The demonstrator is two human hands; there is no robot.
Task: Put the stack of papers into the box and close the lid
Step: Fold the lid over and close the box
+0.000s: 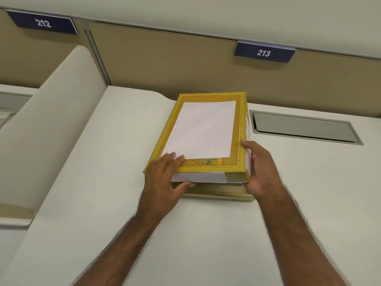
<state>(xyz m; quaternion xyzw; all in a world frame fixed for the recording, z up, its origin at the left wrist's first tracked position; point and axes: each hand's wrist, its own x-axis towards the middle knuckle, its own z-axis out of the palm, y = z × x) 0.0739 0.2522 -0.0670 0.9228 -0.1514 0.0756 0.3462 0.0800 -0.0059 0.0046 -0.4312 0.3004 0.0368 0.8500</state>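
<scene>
Far left: a curved cream divider (61,112) rises from the desk; what lies behind it is cut off by the frame edge. Above it, a dark blue sign (44,23) on the tan partition (165,65) reads "212".

Left hand (165,176) grips the near-left corner of the lid (237,164): fingers on top, thumb tucked under the lid's front edge, so the corner is pinched between them. Fingertips cover part of the lid's patterned strip; the small print there is too fine to read.

Centre: yellow lid with ornate border and a white blank panel on top, sitting over the box (218,190). A slim gap shows along the front, so the lid is not fully down. Only a pale gold band of the box shows beneath. The stack of papers cannot be seen; the lid hides the inside.

Right hand (259,172) cups the near-right corner, thumb on the top edge, fingers hidden behind the side.

Right: second blue sign (263,52) reads "213". Below it, a grey metal flap (303,126) is set flush in the white desk (206,234).
</scene>
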